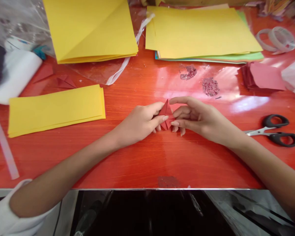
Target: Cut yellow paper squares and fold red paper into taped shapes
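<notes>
Over the middle of the red table (127, 164), I see a small piece of folded red paper (166, 110) rising to a point between 2 bare hands. On my feed the left hand (142, 122) is closed on its left side, the thumb pressed flat across the front. The right hand (203, 120) is loosely curled, index finger and thumb spread, fingertips at the paper's right edge; I cannot tell whether they pinch it. Black-handled scissors (258, 131) lie beside the right forearm, and a stack of yellow paper strips (56, 109) sits left of the left hand.
</notes>
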Motion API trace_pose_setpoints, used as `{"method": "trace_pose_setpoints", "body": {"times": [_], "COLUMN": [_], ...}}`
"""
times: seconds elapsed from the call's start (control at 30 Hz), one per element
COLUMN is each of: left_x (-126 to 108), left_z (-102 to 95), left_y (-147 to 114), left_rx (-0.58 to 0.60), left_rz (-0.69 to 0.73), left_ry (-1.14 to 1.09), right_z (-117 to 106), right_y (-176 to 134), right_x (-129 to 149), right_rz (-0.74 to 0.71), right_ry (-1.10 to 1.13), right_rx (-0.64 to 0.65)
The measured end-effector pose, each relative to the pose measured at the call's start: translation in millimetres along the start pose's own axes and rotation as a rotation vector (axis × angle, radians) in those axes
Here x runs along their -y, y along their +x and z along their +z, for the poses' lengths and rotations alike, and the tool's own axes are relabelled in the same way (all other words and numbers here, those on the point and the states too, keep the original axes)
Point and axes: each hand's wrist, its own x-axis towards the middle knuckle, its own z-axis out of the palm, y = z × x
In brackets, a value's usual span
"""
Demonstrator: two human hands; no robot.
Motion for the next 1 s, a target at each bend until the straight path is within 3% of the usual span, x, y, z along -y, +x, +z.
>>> {"method": "trace_pose_setpoints", "body": {"times": [0.23, 0.8, 1.0], "left_x": [2.0, -0.3, 2.7], "left_z": [-0.1, -2.3, -0.3], "left_y": [0.6, -0.3, 0.5], "left_rx": [0.012, 0.045, -0.034], "left_rz": [0.010, 0.028, 0.030], "left_ry": [0.020, 0.031, 0.038], "right_z": [1.6, 3.6, 9.0], "right_y": [0.9, -1.3, -0.6], "right_x": [-0.5, -1.8, 2.3], "right_rz": [0.000, -0.031, 0.006], "right_ry": [-0.031, -0.130, -0.133], "right_rx": [-0.063, -0.078, -0.105]}}
